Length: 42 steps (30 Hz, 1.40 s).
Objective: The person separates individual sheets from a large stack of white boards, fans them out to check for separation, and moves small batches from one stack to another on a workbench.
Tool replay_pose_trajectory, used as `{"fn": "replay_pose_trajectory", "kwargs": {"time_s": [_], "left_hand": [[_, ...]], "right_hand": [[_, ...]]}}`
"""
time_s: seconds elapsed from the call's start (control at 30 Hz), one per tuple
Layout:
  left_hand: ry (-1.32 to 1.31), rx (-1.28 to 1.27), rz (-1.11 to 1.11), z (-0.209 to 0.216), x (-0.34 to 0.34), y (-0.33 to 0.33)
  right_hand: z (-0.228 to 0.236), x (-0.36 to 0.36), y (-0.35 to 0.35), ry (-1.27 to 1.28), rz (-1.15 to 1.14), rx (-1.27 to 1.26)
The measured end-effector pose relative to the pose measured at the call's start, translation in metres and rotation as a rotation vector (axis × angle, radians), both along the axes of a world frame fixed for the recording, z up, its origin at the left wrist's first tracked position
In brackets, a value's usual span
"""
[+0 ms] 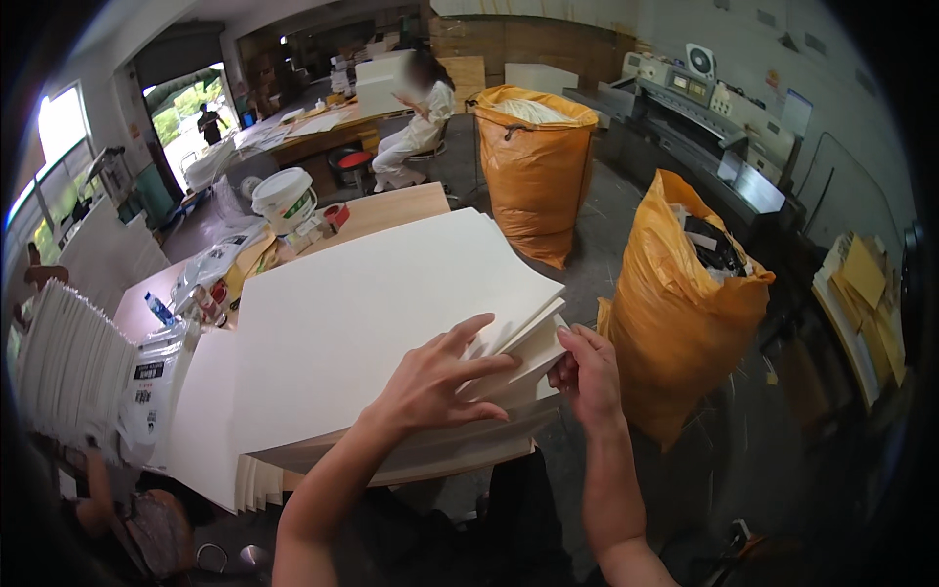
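Note:
A stack of large white paper sheets (362, 303) lies on the table in front of me. At its right side several sheet corners curl up and fan apart. My left hand (445, 377) is over the near right part of the stack, fingers spread, the fingertips by the gap between the lifted sheets. Just to the right, my right hand (587, 372) pinches the corner of the lower lifted sheets (533, 360) between thumb and fingers. How many sheets it grips is hidden.
Two orange sacks (536, 181) (675, 313) stand on the floor to the right. A white bucket (284, 199), red tape roll (335, 216) and bottles sit behind the stack. More stacked sheets (73, 367) are at left. A seated person (421, 117) is farther back; a machine (704, 108) stands back right.

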<state>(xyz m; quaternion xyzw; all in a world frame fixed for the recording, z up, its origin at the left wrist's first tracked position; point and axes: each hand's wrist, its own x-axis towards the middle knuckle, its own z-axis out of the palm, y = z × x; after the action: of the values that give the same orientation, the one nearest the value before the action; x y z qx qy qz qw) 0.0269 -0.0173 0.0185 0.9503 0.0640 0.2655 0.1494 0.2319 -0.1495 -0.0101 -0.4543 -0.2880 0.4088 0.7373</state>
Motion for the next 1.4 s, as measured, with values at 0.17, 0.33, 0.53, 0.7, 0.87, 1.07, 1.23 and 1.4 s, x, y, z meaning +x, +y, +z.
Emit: {"fn": "replay_pose_trajectory", "kwargs": {"time_s": [0.17, 0.33, 0.53, 0.7, 0.87, 1.07, 1.23, 1.4], "left_hand": [[-0.036, 0.005, -0.019, -0.002, 0.003, 0.004], [0.071, -0.163, -0.025, 0.012, 0.002, 0.002], [0.107, -0.184, -0.037, 0.018, 0.002, 0.003], [0.146, -0.081, 0.028, 0.016, 0.004, -0.004], [0.197, -0.026, 0.015, 0.014, 0.004, 0.002], [0.022, -0.110, 0.007, 0.010, 0.006, -0.004], [0.040, -0.127, -0.027, 0.013, 0.006, 0.001], [0.055, -0.149, 0.021, 0.011, 0.003, 0.001]], "right_hand": [[0.004, 0.001, 0.000, -0.025, 0.016, -0.024], [0.013, 0.004, -0.003, -0.115, 0.039, -0.103], [0.008, 0.006, -0.004, -0.157, 0.052, 0.031], [-0.001, -0.002, 0.001, -0.405, -0.123, -0.048], [0.010, 0.000, 0.005, -0.141, -0.020, -0.019], [0.003, 0.004, 0.004, -0.002, 0.034, 0.020], [0.002, 0.007, 0.000, -0.046, 0.047, 0.007], [0.007, 0.001, -0.001, -0.312, -0.067, -0.022]]}}
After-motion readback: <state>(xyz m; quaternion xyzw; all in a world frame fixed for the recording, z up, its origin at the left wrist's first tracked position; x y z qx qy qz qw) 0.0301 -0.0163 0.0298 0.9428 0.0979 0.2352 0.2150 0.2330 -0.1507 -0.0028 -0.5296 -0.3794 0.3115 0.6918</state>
